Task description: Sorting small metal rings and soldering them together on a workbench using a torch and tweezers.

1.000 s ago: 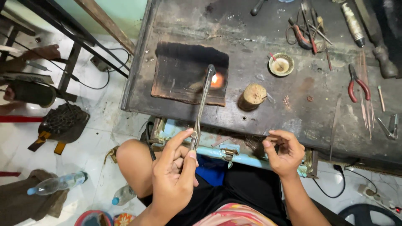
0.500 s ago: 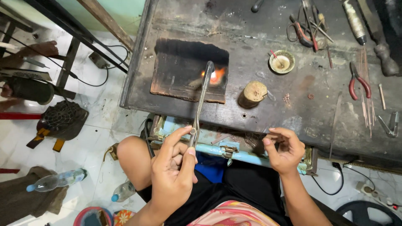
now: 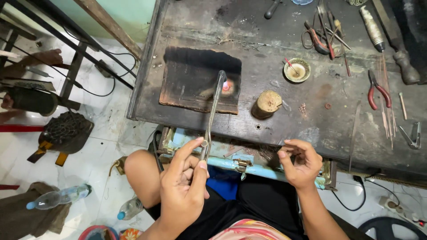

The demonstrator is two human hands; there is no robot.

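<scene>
My left hand (image 3: 184, 186) grips the near end of a long thin metal torch (image 3: 212, 113). Its tip reaches over a charred dark block (image 3: 191, 80) on the workbench, where a small orange flame (image 3: 227, 86) glows. My right hand (image 3: 300, 162) hovers at the bench's near edge, fingers curled and pinched together; whether it holds anything small I cannot tell. A short wooden stump (image 3: 267, 103) stands just right of the block. A few tiny reddish metal pieces (image 3: 303, 107) lie beyond it.
A small round dish (image 3: 297, 70) with a stick, red-handled pliers (image 3: 376, 91), scissors (image 3: 316, 38), thin rods and files lie across the dark workbench (image 3: 267, 26). A light blue drawer (image 3: 231, 162) sits under the edge. Plastic bottles (image 3: 58, 198) and a bellows-like object (image 3: 62, 133) rest on the tiled floor.
The torch and flame hold nearly the same place over the block. My right hand has shifted slightly, fingers still pinched near the bench edge.
</scene>
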